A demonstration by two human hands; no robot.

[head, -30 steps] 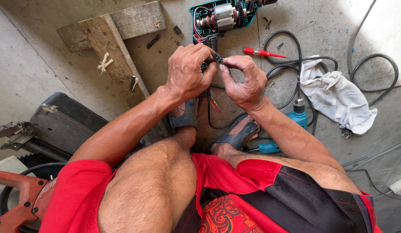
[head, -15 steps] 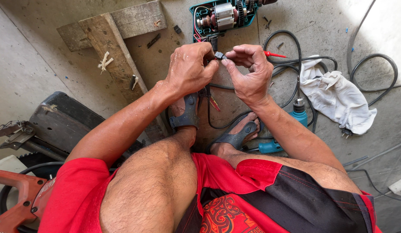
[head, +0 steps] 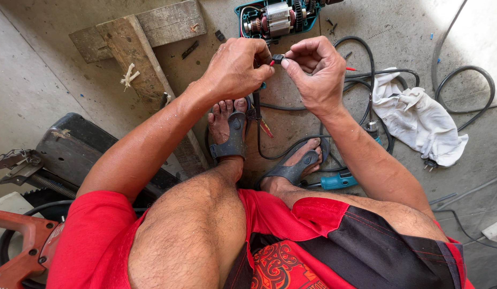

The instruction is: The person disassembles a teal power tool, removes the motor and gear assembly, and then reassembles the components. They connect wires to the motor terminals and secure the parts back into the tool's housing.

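Observation:
My left hand [head: 235,69] and my right hand [head: 312,75] meet above my feet, both pinching a small black part [head: 278,58] with a wire running down from it. A black cable [head: 257,115] hangs below my left hand toward my sandals. Just beyond my hands lies an opened teal power tool [head: 275,18] with its motor showing. A red-handled screwdriver [head: 351,69] is mostly hidden behind my right hand.
Wooden planks [head: 141,32] lie at the upper left. A white rag [head: 417,120] and coiled black cables [head: 462,91] are on the concrete at right. A teal drill [head: 339,180] rests by my right foot. A black case [head: 72,155] and an orange tool [head: 21,251] sit at left.
Both hands have risen and moved further from me toward the opened tool, still pinching the small part between them. The screwdriver is now more covered by my right hand.

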